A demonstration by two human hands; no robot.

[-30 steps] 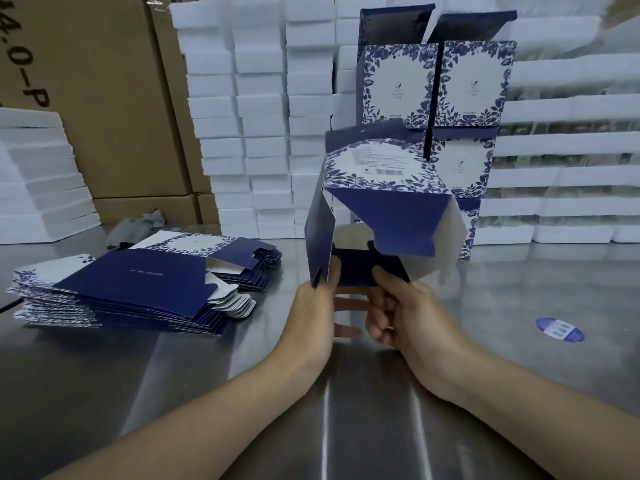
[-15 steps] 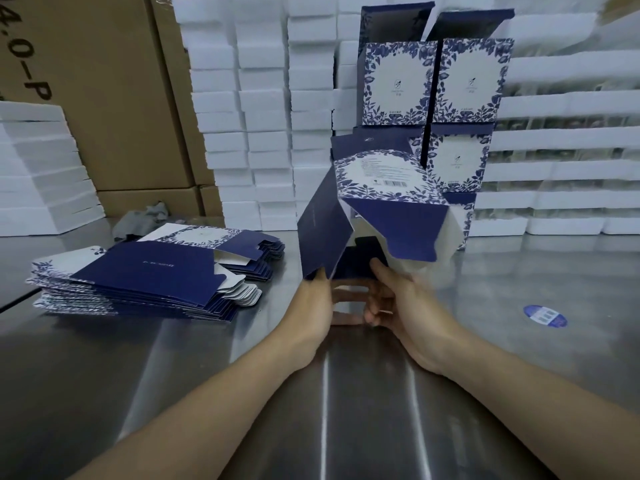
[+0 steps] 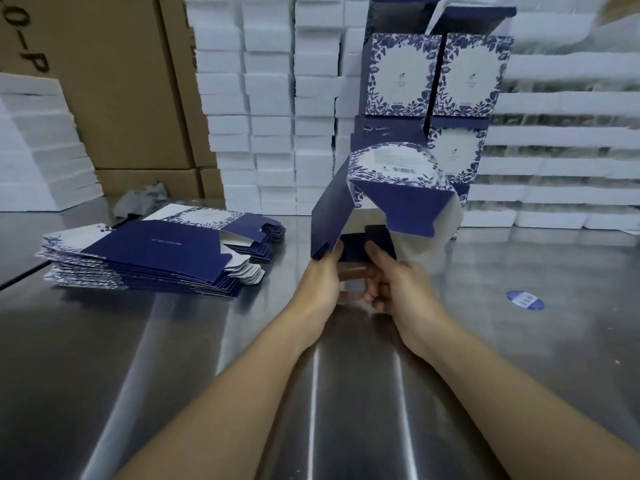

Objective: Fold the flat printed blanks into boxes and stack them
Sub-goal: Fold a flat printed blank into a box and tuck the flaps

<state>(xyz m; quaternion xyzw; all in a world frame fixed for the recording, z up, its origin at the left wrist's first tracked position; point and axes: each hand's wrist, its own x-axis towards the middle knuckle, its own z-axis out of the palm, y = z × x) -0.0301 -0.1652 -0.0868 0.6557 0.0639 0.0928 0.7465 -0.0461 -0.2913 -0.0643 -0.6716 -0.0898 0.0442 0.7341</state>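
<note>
A half-formed blue and white floral box [image 3: 398,188] is held tilted over the steel table [image 3: 173,358], its open end toward me with navy flaps hanging down. My left hand [image 3: 320,282] grips the left navy flap at its lower edge. My right hand [image 3: 398,285] has its thumb on a small inner flap and its fingers curled under the box. A pile of flat printed blanks [image 3: 152,251] lies on the table to the left. Folded boxes [image 3: 436,77] stand stacked behind the held one.
White foam blocks [image 3: 270,109] are stacked along the back, more at far left. Brown cartons [image 3: 114,81] stand behind the blanks, with a grey rag [image 3: 142,202] at their foot. A blue oval sticker [image 3: 524,299] lies on the table to the right.
The box has tipped a little further and its left navy flap has swung outward. Both hands keep their hold near its lower opening; my view has shifted slightly.
</note>
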